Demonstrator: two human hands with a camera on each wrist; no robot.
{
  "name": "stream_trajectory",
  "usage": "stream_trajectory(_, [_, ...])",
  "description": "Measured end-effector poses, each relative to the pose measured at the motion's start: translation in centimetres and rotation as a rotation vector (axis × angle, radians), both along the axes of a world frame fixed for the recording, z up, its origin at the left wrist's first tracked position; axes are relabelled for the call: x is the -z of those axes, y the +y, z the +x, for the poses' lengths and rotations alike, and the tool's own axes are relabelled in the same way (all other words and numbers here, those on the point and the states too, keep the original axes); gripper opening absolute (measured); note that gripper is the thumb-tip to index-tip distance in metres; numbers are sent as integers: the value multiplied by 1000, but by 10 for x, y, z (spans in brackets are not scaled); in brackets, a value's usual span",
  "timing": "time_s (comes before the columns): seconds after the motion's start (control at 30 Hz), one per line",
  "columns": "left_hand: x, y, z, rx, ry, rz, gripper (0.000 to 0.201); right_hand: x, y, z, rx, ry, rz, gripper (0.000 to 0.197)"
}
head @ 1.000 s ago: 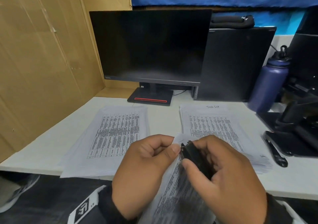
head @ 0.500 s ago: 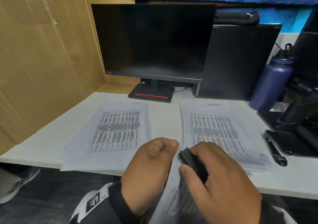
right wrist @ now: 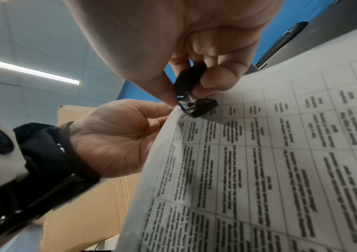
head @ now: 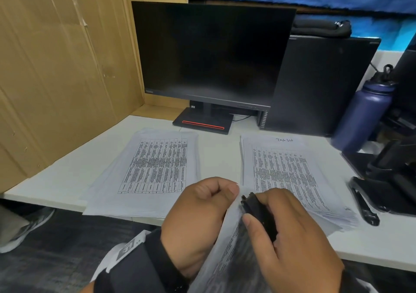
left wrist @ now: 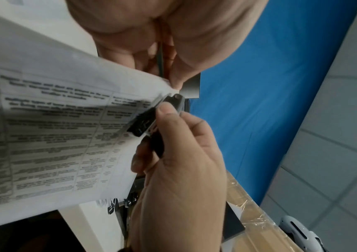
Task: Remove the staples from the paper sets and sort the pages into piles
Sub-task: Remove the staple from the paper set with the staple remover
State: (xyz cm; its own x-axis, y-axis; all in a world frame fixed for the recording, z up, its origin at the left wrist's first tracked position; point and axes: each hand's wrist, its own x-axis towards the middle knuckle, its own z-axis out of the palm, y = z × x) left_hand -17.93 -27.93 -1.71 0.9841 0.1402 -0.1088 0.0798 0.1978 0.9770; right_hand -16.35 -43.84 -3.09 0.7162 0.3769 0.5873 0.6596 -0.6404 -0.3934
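Both hands work at one corner of a stapled paper set [head: 227, 254] held in the air just near of the desk [head: 67, 175] edge. Left hand [head: 198, 220], fingers curled, pinches the top corner of the set between thumb and fingertips. Right hand [head: 292, 243] grips a black staple remover [head: 258, 214], thumb on one side and fingers on the other, its metal tip set against the corner right beside the left thumb; the wrist views show the tip on the sheet, but the staple itself is too small to make out.

Step in hand, as judged: prying the staple out of this set, with sorting of its pages not yet begun. The next move likely calls for a squeeze and pull of the remover away from the corner while the left pinch holds the sheets taut, so that the paper does not tear.

On the desk lie two piles of printed table pages, a left pile [head: 155, 169] and a right pile [head: 288, 175], well apart. Beyond them stands a dark monitor [head: 211, 51]; a blue bottle [head: 364, 117] and a black pen [head: 364, 207] lie to the right.
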Motion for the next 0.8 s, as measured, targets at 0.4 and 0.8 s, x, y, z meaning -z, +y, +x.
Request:
stream_trajectory(0.4, [-1,1,0,-10,-13,-143,18,0,2,-1,-17,-78,80,17])
stream_trajectory(0.8, [0,-5,-4,-34,-40,-144,26,12,10,-4,15,-10,212,16])
